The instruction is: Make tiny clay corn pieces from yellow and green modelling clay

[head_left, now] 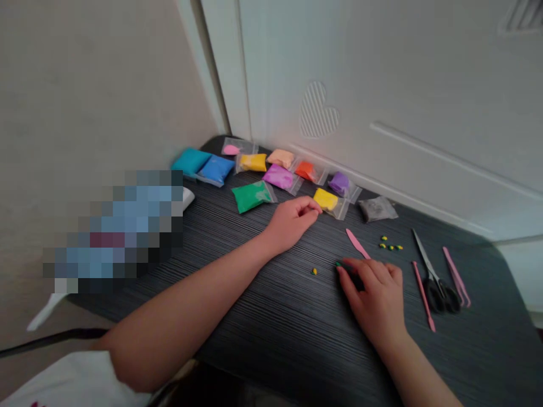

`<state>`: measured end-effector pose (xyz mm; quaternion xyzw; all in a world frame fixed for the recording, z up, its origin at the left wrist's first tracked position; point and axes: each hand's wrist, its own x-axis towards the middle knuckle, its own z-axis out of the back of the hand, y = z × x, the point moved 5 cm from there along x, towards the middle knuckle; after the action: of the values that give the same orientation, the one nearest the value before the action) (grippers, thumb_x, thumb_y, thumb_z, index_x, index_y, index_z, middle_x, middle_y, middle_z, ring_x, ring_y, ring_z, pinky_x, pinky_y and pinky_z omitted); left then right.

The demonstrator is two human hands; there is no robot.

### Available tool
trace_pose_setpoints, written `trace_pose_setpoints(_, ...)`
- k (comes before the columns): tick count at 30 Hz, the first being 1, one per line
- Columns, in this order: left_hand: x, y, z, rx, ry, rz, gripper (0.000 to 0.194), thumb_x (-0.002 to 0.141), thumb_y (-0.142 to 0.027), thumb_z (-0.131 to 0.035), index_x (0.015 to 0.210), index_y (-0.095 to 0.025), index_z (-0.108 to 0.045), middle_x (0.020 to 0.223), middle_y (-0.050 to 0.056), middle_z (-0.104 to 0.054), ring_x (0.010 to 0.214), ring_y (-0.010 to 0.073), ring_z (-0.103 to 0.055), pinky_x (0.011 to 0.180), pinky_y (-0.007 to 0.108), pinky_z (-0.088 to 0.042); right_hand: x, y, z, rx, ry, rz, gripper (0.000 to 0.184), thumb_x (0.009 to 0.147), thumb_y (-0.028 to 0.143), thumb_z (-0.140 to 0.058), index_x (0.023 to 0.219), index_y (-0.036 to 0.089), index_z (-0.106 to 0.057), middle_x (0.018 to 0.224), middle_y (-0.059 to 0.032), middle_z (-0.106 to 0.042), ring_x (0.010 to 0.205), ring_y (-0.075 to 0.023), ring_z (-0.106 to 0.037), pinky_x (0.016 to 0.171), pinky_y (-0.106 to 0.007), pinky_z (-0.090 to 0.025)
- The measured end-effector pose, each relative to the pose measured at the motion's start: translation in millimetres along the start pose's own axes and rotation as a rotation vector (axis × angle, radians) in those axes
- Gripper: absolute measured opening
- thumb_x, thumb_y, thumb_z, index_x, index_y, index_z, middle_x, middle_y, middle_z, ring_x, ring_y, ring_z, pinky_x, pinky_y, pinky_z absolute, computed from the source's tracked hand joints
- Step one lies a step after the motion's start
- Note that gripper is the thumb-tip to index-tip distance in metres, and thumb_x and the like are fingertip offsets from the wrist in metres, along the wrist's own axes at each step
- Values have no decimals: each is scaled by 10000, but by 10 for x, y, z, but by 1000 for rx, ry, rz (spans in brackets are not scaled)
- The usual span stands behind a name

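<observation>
My left hand (294,221) is closed, thumb and fingertips together, right beside the bag of yellow clay (326,199). Whatever may be between those fingertips is too small to make out. My right hand (377,291) rests low over the dark table, thumb and index finger pinched at a tiny piece of green clay (338,264). Between the hands lies one small yellow-and-green clay piece (314,271). Several similar yellow-and-green pieces (391,247) sit grouped beyond my right hand. A pink plastic knife (357,243) lies just past my right fingers, its near end hidden behind them.
Bags of clay, among them green (251,196), blue (216,168), purple (339,182) and grey (376,209), line the back. To the right lie a pink stick tool (423,297), black-handled scissors (435,282) and pink tweezers (456,276). A blurred-out device (127,226) stands left.
</observation>
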<state>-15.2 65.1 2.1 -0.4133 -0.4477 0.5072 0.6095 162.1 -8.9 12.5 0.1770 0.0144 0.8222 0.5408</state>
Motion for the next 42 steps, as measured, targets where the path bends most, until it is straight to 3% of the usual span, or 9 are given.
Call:
trace_pose_setpoints(12, -8, 4, 12, -24, 8, 0, 161, 763, -233, -438, 805, -170, -581, 621, -34, -476, 583, 99, -430, 536, 210, -344, 77, 92, -37, -54, 34, 11, 141, 819, 275, -476, 822, 229, -609, 771, -14, -622, 764, -173, -514, 782, -371, -251)
trace_pose_setpoints(18, -8, 7, 13, -13, 3, 17, 169, 771, -249, -437, 841, -180, -575, 584, -42, -440, 546, 99, -414, 510, 211, -331, 81, 85, -5, 18, -27, 2, 140, 816, 249, -480, 798, 216, -615, 761, -19, -625, 751, -156, -515, 773, -347, -263)
trace_pose_setpoints(25, -22, 13, -17, -22, 7, 4, 200, 770, -284, -474, 943, -209, -542, 658, -38, -463, 603, 109, -456, 578, 222, -371, 156, -88, 65, 367, -82, -158, 139, 806, 261, -485, 754, 213, -605, 759, -12, -619, 736, -151, -525, 736, -328, -313)
trace_pose_setpoints(31, -73, -74, -59, -67, 108, 26, 191, 755, -324, -513, 881, -191, -567, 708, -12, -529, 663, 126, -495, 631, 238, -393, 313, -173, 45, 895, -136, -455, 221, 753, 395, -522, 769, 198, -621, 710, -17, -577, 649, -143, -480, 616, -285, -359)
trace_pose_setpoints(36, -148, -169, -185, -142, 274, 57, 217, 723, -359, -568, 844, -179, -588, 733, 1, -567, 679, 130, -510, 637, 240, -406, 323, -106, -119, 1265, -171, -596, 198, 701, 384, -584, 770, 204, -629, 741, -7, -604, 704, -146, -511, 681, -298, -386)
trace_pose_setpoints(39, -174, -204, -229, -134, 311, 38, 210, 714, -348, -585, 829, -173, -599, 775, 13, -584, 718, 137, -521, 675, 249, -411, 294, -75, -157, 1265, -152, -580, 196, 706, 390, -576, 753, 209, -636, 736, -15, -618, 802, -176, -540, 780, -348, -380)
trace_pose_setpoints(42, -201, -214, -263, -142, 351, 39, 198, 708, -335, -598, 816, -170, -606, 769, 12, -578, 718, 132, -520, 676, 245, -411, 269, -55, -158, 1265, -141, -538, 157, 720, 365, -575, 759, 229, -642, 746, -4, -633, 956, -187, -522, 918, -394, -302)
